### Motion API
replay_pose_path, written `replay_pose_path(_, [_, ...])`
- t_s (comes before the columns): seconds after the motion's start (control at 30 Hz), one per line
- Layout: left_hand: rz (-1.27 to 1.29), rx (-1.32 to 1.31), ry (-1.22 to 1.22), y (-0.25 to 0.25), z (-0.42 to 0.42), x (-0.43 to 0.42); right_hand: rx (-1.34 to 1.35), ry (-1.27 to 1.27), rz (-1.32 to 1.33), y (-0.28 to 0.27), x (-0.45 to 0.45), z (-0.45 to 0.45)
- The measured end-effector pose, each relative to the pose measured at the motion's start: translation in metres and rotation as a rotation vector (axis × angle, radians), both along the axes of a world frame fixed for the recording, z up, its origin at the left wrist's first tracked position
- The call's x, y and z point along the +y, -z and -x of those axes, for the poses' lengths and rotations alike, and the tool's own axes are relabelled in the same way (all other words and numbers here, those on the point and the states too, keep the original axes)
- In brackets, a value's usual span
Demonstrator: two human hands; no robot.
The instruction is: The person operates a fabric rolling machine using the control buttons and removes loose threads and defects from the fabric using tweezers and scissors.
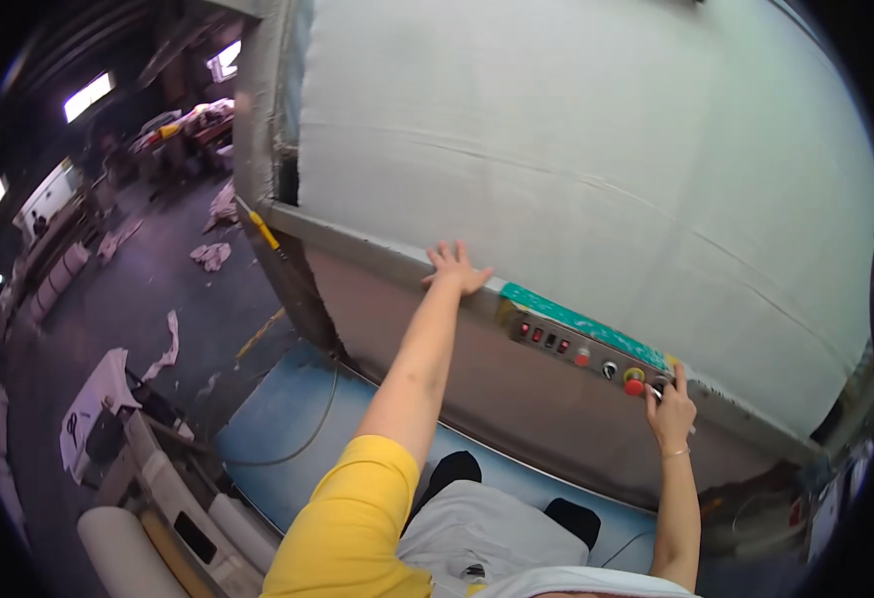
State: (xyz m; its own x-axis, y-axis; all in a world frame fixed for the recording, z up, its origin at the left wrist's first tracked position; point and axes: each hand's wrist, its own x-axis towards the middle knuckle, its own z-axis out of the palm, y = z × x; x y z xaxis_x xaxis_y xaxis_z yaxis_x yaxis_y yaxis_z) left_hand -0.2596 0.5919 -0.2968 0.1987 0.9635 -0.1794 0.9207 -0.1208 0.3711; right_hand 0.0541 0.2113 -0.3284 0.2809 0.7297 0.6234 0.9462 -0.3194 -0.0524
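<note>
My left hand (pixel 457 271) lies with fingers spread on the near edge of a broad white fabric sheet (pixel 556 130), by the metal rail (pixel 377 249). At the right end of a control panel (pixel 546 342) is my right hand (pixel 672 414), its index finger stretched up to the rail and its thumb bent in by a dark knob (pixel 659 383). A thin pale object seems to stick out of this hand, too small to name. The panel carries several red-lit switches, a red button (pixel 582 357), a selector knob (pixel 609 370) and a red emergency stop (pixel 634 381).
Green tape (pixel 586 324) covers the rail above the panel. A yellow-handled tool (pixel 264 230) hangs at the left corner. Below is a blue platform (pixel 292 419) with a cable across it. Fabric rolls (pixel 123 553) and a phone (pixel 195 538) are at lower left; cloth scraps (pixel 211 256) litter the floor.
</note>
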Motion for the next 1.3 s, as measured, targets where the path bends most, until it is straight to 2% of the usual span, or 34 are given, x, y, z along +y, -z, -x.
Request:
replay_pose_path(0.2, [-0.03,0.034,0.165,0.024,0.001,0.023,-0.022,0.021,-0.019,-0.001,0.0,0.003])
replay_pose_path(0.33, [-0.009,-0.002,0.273,0.007,0.012,0.012,-0.036,0.05,-0.02,0.001,-0.001,0.0])
replay_pose_path(0.63, [0.022,0.043,0.308,-0.013,0.021,-0.005,0.045,0.055,0.021,-0.01,-0.005,0.009])
replay_pose_path(1.03, [0.07,-0.086,0.306,-0.021,0.034,-0.013,0.134,0.08,0.074,-0.014,-0.001,0.006])
replay_pose_path(1.17, [0.039,-0.049,0.357,-0.017,0.041,-0.014,0.155,0.113,0.096,-0.013,0.001,0.008])
replay_pose_path(1.27, [-0.16,-0.117,0.419,-0.005,0.053,-0.016,0.175,0.165,0.129,-0.018,0.004,0.012])
replay_pose_path(1.3, [-0.151,-0.112,0.427,-0.002,0.058,-0.013,0.131,0.151,0.125,-0.016,0.004,0.011])
